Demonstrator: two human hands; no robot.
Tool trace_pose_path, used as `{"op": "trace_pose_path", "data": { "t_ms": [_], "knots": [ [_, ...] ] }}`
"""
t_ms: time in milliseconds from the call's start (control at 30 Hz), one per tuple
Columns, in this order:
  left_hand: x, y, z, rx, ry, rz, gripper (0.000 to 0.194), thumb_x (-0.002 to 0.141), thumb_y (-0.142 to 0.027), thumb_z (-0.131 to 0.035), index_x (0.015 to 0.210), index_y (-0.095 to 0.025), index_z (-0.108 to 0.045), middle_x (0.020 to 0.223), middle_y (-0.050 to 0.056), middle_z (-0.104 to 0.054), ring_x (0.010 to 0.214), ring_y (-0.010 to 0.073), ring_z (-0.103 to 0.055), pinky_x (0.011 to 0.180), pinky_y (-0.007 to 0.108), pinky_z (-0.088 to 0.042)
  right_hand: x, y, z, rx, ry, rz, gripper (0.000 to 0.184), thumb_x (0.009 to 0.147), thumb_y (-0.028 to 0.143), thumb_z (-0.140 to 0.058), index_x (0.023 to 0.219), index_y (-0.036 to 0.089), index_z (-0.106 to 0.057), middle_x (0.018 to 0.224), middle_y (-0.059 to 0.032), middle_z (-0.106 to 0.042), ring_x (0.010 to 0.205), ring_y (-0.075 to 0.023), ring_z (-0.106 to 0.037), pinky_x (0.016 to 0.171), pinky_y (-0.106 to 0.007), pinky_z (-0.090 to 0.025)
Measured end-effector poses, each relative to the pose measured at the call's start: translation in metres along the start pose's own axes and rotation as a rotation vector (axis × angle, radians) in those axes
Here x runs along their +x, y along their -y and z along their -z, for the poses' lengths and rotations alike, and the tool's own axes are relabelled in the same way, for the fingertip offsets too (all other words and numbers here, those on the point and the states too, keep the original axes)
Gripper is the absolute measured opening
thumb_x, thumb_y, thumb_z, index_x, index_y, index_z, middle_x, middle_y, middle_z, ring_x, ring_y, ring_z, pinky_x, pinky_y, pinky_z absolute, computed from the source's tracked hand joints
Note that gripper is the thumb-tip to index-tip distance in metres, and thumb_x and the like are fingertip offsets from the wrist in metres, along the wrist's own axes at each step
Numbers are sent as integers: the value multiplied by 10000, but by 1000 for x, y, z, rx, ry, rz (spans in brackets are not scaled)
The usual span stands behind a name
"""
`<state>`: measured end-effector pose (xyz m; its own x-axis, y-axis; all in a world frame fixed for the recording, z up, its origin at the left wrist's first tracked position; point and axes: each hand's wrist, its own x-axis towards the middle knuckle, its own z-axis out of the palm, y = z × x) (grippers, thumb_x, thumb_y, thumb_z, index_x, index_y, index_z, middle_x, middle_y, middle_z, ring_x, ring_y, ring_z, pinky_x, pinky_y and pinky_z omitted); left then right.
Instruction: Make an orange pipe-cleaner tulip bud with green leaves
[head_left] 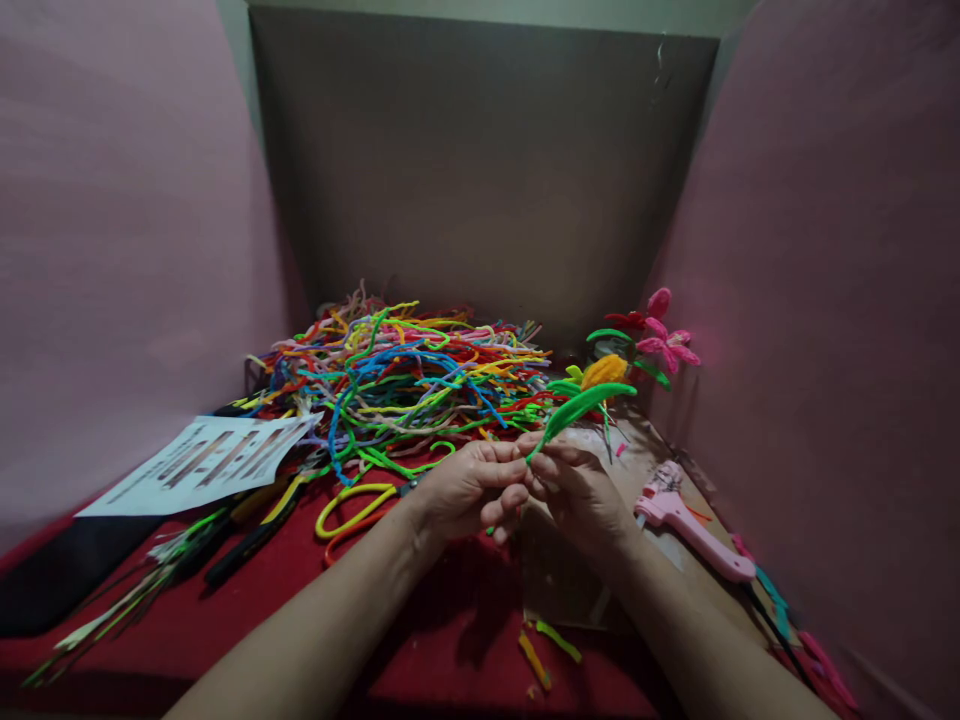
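My left hand [469,490] and my right hand [581,490] meet over the red table, fingers pinched together on the lower end of a green pipe-cleaner leaf [581,405]. The leaf points up and to the right from between my fingertips. Just behind my hands lies a big tangled heap of coloured pipe cleaners [405,375]. Right of the heap stand finished pipe-cleaner flowers, a pink one [664,340] and an orange one [604,370].
A pink glue gun [686,520] lies at the right. Yellow-handled scissors [352,510] lie left of my hands, and a printed sheet [206,460] farther left. Green stems [135,590] lie at the front left. A cardboard panel [480,170] closes the back, with pink walls on both sides.
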<state>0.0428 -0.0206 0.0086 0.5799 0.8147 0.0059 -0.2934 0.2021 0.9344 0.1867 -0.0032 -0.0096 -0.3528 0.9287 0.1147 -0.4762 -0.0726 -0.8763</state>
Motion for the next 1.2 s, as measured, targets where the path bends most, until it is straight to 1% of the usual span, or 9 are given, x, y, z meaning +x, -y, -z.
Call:
{"op": "trace_pose_path", "data": {
  "t_ms": [100,233,300,433,533,633,867,967,1200],
  "knots": [
    [0,3,-3,266,-144,-90,251,818,-360,-498,700,-142,-535,501,-33,-501,356,60,-418,418,204,-402,1,-1,-1,14,-64,-2,145,600,218,-725,737,179,-698,665,4,-552,557,-86,-428,481,-207,-293],
    [-2,13,-8,1057,-550,-418,146,808,-273,-484,771,-176,-588,670,38,-595,603,132,-551,582,235,-401,2,-3,-1,-14,-161,-15,67,609,211,-716,626,183,-657,602,18,-536,518,-78,-404,461,-208,-265],
    [-3,16,-9,1235,-593,-472,120,794,-221,-477,758,-182,-585,655,35,-583,594,134,-536,579,242,-376,3,-5,0,-12,-160,-30,80,611,210,-719,610,181,-645,561,32,-515,485,-66,-366,446,-209,-237],
    [-1,11,-10,824,-534,-306,222,836,-272,-435,650,-170,-500,528,-10,-517,423,85,-465,454,205,-334,2,-4,-2,42,-99,-60,116,600,227,-738,691,178,-685,626,19,-558,529,-73,-423,478,-208,-285],
    [0,4,-9,291,-317,-129,236,810,-333,-501,653,-158,-481,467,-52,-469,317,42,-373,373,174,-289,1,0,-4,56,-66,-35,169,598,233,-744,750,172,-706,721,-2,-586,587,-86,-463,511,-210,-321],
    [1,2,-7,110,-167,-82,229,805,-354,-518,698,-153,-493,459,-75,-435,294,20,-309,365,163,-288,1,2,-4,32,-17,21,143,629,232,-719,756,169,-705,697,1,-569,565,-78,-427,493,-208,-290],
    [-1,14,-7,1190,-556,-439,177,834,-289,-459,761,-171,-570,665,36,-586,598,134,-549,573,239,-380,1,0,-1,-58,-141,63,114,630,225,-721,717,159,-691,698,14,-524,551,-55,-364,454,-200,-206],
    [-1,17,-7,1309,-585,-464,185,845,-252,-433,742,-179,-568,613,11,-555,536,113,-505,546,236,-351,0,-1,-1,-110,-131,77,99,651,233,-715,697,157,-671,675,25,-497,537,-52,-341,454,-209,-194],
    [-1,3,-6,243,-258,-93,195,805,-303,-524,684,-153,-494,501,-48,-495,331,48,-408,367,175,-337,1,1,1,-176,-13,181,85,707,236,-681,692,154,-698,651,12,-518,530,-61,-351,476,-226,-221]
  ]
}}
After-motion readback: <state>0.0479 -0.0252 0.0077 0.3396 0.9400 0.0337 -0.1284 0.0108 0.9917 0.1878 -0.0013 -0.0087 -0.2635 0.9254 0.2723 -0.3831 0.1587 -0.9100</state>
